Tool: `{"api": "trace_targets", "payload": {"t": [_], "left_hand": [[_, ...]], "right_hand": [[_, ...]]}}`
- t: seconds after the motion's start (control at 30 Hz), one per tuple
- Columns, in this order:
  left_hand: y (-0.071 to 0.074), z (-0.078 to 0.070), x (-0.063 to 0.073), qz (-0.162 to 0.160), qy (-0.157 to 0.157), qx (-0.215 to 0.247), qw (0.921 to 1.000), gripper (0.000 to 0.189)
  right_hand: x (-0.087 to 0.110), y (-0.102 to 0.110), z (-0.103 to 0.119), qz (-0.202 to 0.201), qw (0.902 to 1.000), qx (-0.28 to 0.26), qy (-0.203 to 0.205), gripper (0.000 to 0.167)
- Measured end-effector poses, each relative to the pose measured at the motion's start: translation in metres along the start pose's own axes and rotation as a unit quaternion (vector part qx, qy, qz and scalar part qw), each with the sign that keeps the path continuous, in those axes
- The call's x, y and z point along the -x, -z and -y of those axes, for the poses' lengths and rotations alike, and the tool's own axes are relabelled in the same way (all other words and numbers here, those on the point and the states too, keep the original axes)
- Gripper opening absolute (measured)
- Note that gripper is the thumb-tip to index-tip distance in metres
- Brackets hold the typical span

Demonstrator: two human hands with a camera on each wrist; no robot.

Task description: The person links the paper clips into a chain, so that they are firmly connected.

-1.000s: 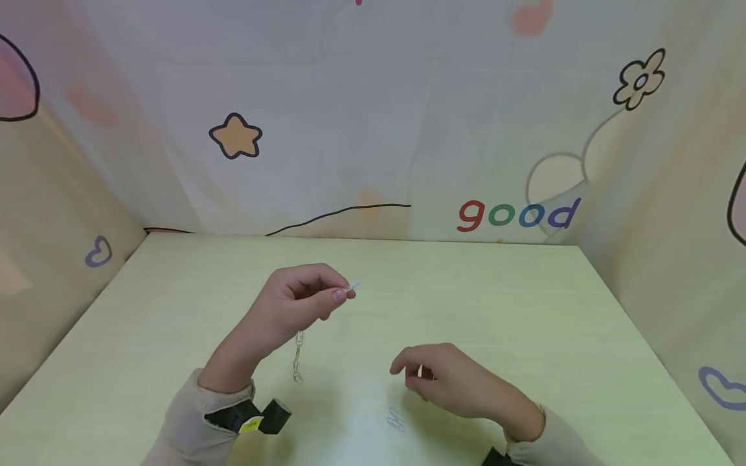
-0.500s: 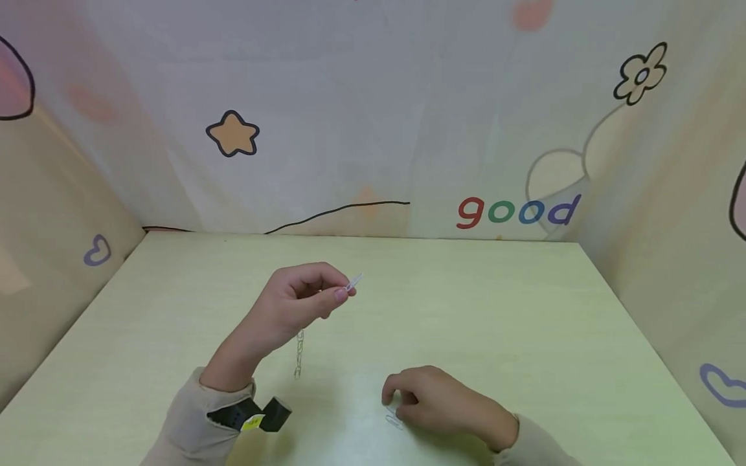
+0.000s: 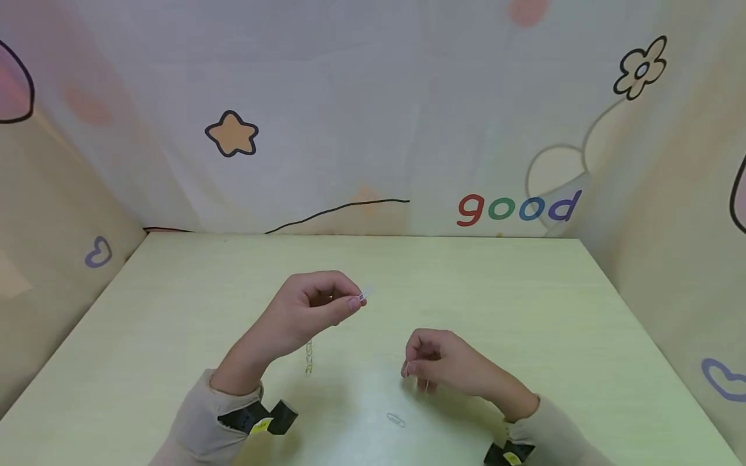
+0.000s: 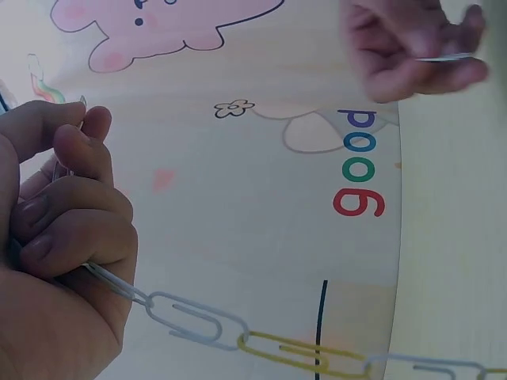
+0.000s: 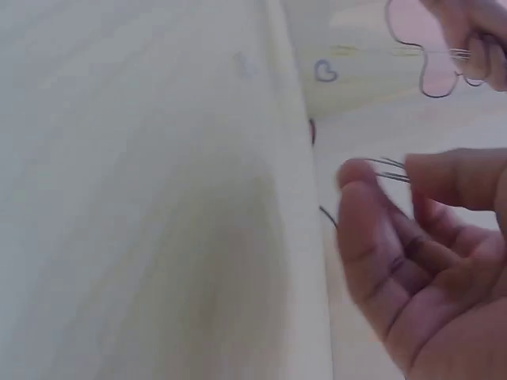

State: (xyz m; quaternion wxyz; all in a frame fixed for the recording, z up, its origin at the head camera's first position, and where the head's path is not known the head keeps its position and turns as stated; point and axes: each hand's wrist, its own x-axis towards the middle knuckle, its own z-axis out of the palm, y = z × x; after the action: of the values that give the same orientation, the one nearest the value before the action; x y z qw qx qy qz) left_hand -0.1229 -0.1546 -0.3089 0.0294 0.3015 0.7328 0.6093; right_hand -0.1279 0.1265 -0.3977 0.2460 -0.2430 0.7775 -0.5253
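Cartoon-printed cloth [image 3: 350,129] enclosing a pale table [image 3: 495,291] on three sides shows a booth-like indoor setup.

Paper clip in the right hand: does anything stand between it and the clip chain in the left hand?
Nothing visible does. The right hand pinches the paper clip, the left hand holds the clip chain, and only open space lies between them. The loose clip lies on the table, off that path.

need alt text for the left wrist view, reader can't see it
The left hand holds a chain of pale and yellow paper clips stretching lower right; the blurred right hand, upper right, pinches another clip. A printed backdrop hangs behind.
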Motion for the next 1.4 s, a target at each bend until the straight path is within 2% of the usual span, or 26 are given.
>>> {"api": "trace_targets", "payload": {"t": [0.07, 0.17, 0.27, 0.37, 0.47, 0.53, 0.63, 0.7, 0.8, 0.97, 1.07, 1.33, 1.4], "left_hand": [[-0.002, -0.001, -0.001, 0.004, 0.002, -0.004, 1.0, 0.006], [-0.004, -0.001, -0.001, 0.006, 0.009, -0.008, 0.9999, 0.006], [-0.009, 0.001, -0.001, 0.011, 0.019, -0.008, 0.9997, 0.006], [-0.016, 0.004, -0.002, 0.025, 0.034, -0.014, 0.999, 0.007], [-0.025, 0.006, -0.002, 0.047, 0.047, -0.04, 0.997, 0.009], [-0.03, 0.005, -0.001, 0.058, 0.044, -0.071, 0.9948, 0.009], [-0.035, 0.003, 0.001, 0.061, 0.02, -0.136, 0.9887, 0.011], [-0.037, 0.001, 0.002, 0.056, 0.0, -0.172, 0.9835, 0.012], [-0.039, -0.001, 0.003, 0.049, -0.028, -0.203, 0.9775, 0.013], [-0.043, -0.001, 0.004, 0.04, -0.077, -0.213, 0.9732, 0.013], [-0.043, -0.001, 0.003, 0.032, -0.091, -0.206, 0.9739, 0.013], [-0.038, -0.001, 0.002, 0.008, -0.09, -0.174, 0.9805, 0.014], [-0.036, -0.001, 0.002, 0.012, -0.075, -0.162, 0.9838, 0.013]], "right_hand": [[0.002, 0.004, 0.005, -0.007, 0.9971, -0.074, 0.016, 0.01], [0.007, 0.006, 0.014, -0.019, 0.9885, -0.145, 0.038, 0.01], [0.012, 0.006, 0.022, -0.036, 0.9797, -0.186, 0.064, 0.007], [0.017, 0.004, 0.031, -0.064, 0.9735, -0.197, 0.097, 0.013], [0.023, 0.002, 0.04, -0.104, 0.97, -0.17, 0.139, 0.016], [0.026, 0.0, 0.046, -0.131, 0.9667, -0.142, 0.168, 0.017], [0.031, -0.003, 0.052, -0.166, 0.9597, -0.101, 0.203, 0.021], [0.033, -0.006, 0.056, -0.19, 0.9556, -0.074, 0.212, 0.022], [0.037, -0.01, 0.061, -0.217, 0.95, -0.048, 0.219, 0.02], [0.038, -0.016, 0.063, -0.236, 0.9406, -0.012, 0.244, 0.017], [0.036, -0.017, 0.062, -0.243, 0.9322, 0.021, 0.267, 0.019], [0.033, -0.015, 0.056, -0.252, 0.9076, 0.091, 0.324, 0.029], [0.034, -0.012, 0.057, -0.255, 0.903, 0.102, 0.331, 0.03]]}}
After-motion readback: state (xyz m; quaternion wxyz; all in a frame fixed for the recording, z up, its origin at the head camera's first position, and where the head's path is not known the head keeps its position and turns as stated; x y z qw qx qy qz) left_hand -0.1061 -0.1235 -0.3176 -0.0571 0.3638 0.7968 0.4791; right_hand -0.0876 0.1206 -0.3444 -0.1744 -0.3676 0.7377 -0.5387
